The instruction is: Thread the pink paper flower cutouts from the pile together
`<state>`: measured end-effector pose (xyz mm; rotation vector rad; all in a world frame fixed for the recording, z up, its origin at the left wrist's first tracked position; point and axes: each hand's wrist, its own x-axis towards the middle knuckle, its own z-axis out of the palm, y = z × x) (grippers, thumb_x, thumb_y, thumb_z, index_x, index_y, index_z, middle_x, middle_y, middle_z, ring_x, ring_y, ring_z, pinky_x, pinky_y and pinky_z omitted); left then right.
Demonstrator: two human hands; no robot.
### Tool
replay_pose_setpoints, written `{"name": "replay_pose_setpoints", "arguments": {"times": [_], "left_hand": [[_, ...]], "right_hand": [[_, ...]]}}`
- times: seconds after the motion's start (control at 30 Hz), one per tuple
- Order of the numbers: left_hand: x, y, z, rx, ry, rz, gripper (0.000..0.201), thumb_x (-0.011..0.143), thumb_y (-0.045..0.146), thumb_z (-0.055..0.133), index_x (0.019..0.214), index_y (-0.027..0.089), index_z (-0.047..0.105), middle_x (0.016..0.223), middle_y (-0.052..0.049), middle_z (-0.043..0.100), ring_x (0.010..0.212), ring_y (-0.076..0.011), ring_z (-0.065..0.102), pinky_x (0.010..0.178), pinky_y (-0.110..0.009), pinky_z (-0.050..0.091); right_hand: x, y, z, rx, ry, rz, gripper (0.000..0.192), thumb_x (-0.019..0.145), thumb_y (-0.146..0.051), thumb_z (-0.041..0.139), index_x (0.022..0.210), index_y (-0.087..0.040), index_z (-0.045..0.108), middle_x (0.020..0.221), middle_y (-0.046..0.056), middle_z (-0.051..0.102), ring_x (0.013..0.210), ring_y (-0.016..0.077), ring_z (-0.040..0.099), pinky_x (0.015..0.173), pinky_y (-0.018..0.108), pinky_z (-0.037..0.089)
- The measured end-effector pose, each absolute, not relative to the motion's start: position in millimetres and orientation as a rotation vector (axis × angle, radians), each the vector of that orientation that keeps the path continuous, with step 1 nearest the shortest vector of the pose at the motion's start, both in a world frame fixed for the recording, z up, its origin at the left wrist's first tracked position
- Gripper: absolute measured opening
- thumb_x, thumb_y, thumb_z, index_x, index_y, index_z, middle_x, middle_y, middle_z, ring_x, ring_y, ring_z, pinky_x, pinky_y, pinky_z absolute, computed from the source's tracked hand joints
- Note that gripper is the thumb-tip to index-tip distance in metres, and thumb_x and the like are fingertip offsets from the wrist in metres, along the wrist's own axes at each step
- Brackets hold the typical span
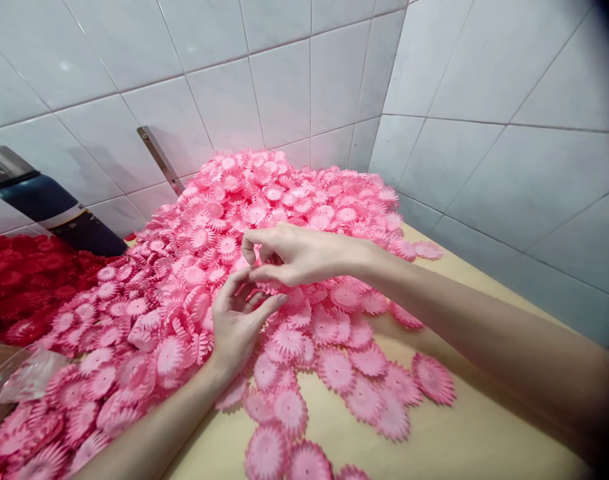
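Observation:
Both hands meet over a large heap of pink fringed flower discs [284, 193], which look like thin fabric with a small hole in the middle. My left hand [237, 323] is palm up, fingers curled and thumb reaching right, around a pink flower disc [270, 288] seen only in part. From the right, my right hand [302, 253] comes in above it, index finger bent and thumb against the left fingertips. Its fingers are closed; whatever is pinched there is too small or hidden to make out. Loose discs [337, 370] lie just below the hands.
A dark blue bottle [59, 207] with a steel cap stands at the left, beside a red heap [24, 280]. Clear plastic [29, 377] lies at the left edge. A metal strip [159, 160] leans on the tiled wall [279, 87]. Yellow tabletop [484, 413] shows at lower right.

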<state>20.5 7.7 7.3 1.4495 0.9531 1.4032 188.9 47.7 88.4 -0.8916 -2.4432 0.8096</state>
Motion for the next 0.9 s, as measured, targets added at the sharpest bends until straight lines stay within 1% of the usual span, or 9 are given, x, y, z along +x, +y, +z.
{"name": "replay_pose_setpoints", "arguments": {"times": [0.1,0.17,0.23,0.33,0.47,0.57,0.67,0.77,0.9], "left_hand": [[20.6,6.8,9.6,1.465,0.968,1.408,0.038,0.063,0.018,0.083,0.097,0.02,0.065,0.086,-0.001,0.067,0.082,-0.0144,0.067,0.074,-0.026,0.06],[20.4,7.2,9.8,1.465,0.993,1.43,0.038,0.062,0.021,0.084,0.096,0.02,0.066,0.084,-0.001,0.067,0.079,-0.0135,0.065,0.07,-0.024,0.059],[20.1,8.4,8.9,1.468,1.015,1.44,0.036,0.063,0.024,0.084,0.095,0.02,0.068,0.084,-0.001,0.066,0.077,-0.0129,0.064,0.068,-0.023,0.057],[19.6,10.5,6.3,1.471,1.011,1.438,0.037,0.067,0.025,0.082,0.101,0.02,0.067,0.081,0.0,0.065,0.074,-0.0117,0.062,0.064,-0.021,0.056],[19.3,11.9,3.7,1.374,0.957,1.427,0.043,0.069,0.025,0.081,0.107,0.02,0.062,0.079,0.002,0.065,0.072,-0.0097,0.063,0.067,-0.02,0.055],[18.6,12.1,3.6,1.33,0.946,1.387,0.044,0.071,0.024,0.079,0.109,0.02,0.057,0.075,0.002,0.065,0.07,-0.0101,0.065,0.068,-0.021,0.054],[17.5,12.3,4.3,1.378,0.966,1.364,0.036,0.074,0.024,0.077,0.103,0.019,0.057,0.075,0.002,0.064,0.069,-0.0109,0.066,0.069,-0.022,0.054],[17.3,11.0,5.7,1.429,0.96,1.369,0.027,0.075,0.023,0.076,0.097,0.019,0.061,0.076,0.003,0.062,0.068,-0.0085,0.063,0.067,-0.018,0.054],[20.5,6.4,9.1,1.562,0.926,1.363,0.023,0.073,0.016,0.076,0.091,0.019,0.062,0.078,0.003,0.059,0.071,-0.0069,0.059,0.063,-0.013,0.052]], "right_hand": [[186.5,49.8,87.5,-0.867,-2.401,0.818,0.005,0.092,-0.018,0.045,0.095,-0.018,0.048,0.076,0.001,0.057,0.06,0.0106,0.047,0.051,0.024,0.035],[186.0,51.5,86.5,-0.88,-2.431,0.769,0.006,0.092,-0.019,0.047,0.096,-0.017,0.051,0.078,0.002,0.059,0.063,0.0115,0.05,0.054,0.025,0.036],[185.9,53.0,85.7,-0.896,-2.462,0.718,0.007,0.092,-0.021,0.048,0.092,-0.017,0.054,0.081,0.003,0.061,0.067,0.0125,0.052,0.058,0.026,0.037],[185.8,54.9,85.1,-0.909,-2.478,0.628,0.016,0.094,-0.026,0.048,0.083,-0.016,0.055,0.076,0.003,0.06,0.066,0.0122,0.051,0.059,0.027,0.036],[185.8,57.2,83.6,-0.94,-2.493,0.467,0.023,0.096,-0.03,0.047,0.079,-0.016,0.053,0.07,0.002,0.057,0.061,0.0118,0.048,0.057,0.027,0.033],[185.1,57.8,82.0,-0.956,-2.495,0.405,0.024,0.097,-0.031,0.046,0.079,-0.016,0.05,0.067,0.001,0.054,0.058,0.0116,0.046,0.054,0.027,0.031],[182.7,57.6,81.4,-0.976,-2.453,0.388,0.028,0.099,-0.032,0.042,0.075,-0.017,0.046,0.063,0.0,0.052,0.054,0.0108,0.044,0.054,0.027,0.032],[181.6,58.2,83.2,-1.033,-2.363,0.327,0.032,0.1,-0.03,0.041,0.07,-0.018,0.043,0.062,0.0,0.05,0.052,0.0098,0.042,0.054,0.027,0.032],[189.4,59.6,90.7,-1.121,-2.126,0.331,0.033,0.102,-0.032,0.037,0.077,-0.015,0.051,0.066,0.002,0.057,0.053,0.01,0.047,0.055,0.026,0.036]]}}
